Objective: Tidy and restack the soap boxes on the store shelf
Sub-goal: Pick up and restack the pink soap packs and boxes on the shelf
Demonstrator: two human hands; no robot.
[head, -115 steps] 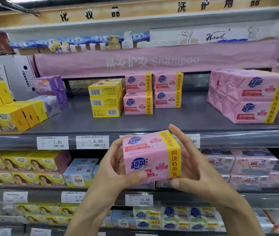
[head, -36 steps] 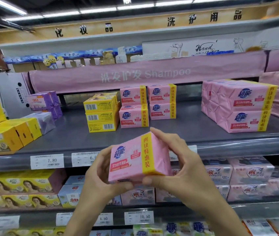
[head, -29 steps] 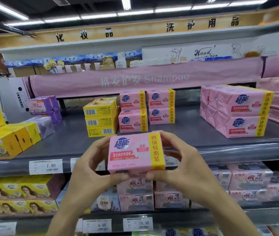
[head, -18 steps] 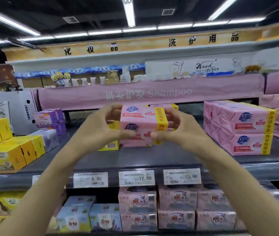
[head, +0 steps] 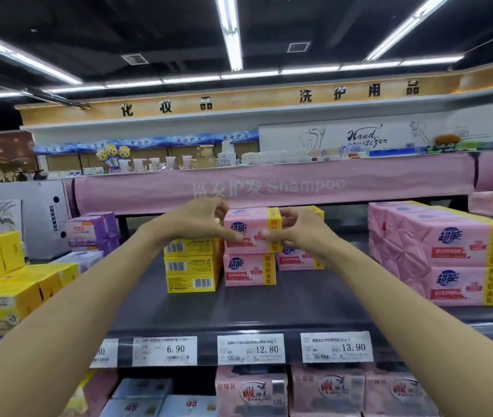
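Observation:
Both my hands hold one pink soap box [head: 249, 233] with a yellow band, up against the small pink stack at the back of the grey shelf [head: 269, 308]. My left hand [head: 200, 221] pinches its left end and my right hand [head: 296, 233] pinches its right end. Directly below it shows a matching pink box [head: 248, 270] of the left column. The held box covers whatever is above that one, so I cannot tell if it rests on the stack. A second pink column [head: 299, 260] stands just right, partly behind my right hand.
A stack of three yellow boxes [head: 191, 266] stands touching the pink stack's left side. Large pink multipacks [head: 450, 254] fill the shelf's right. Purple boxes [head: 91, 233] and big yellow boxes [head: 13, 296] sit at the left. Price tags [head: 251, 349] line the shelf edge.
Both hands turned the pink box round near my body, then carried it up and forward from below the shelf edge to the pink stack at the back.

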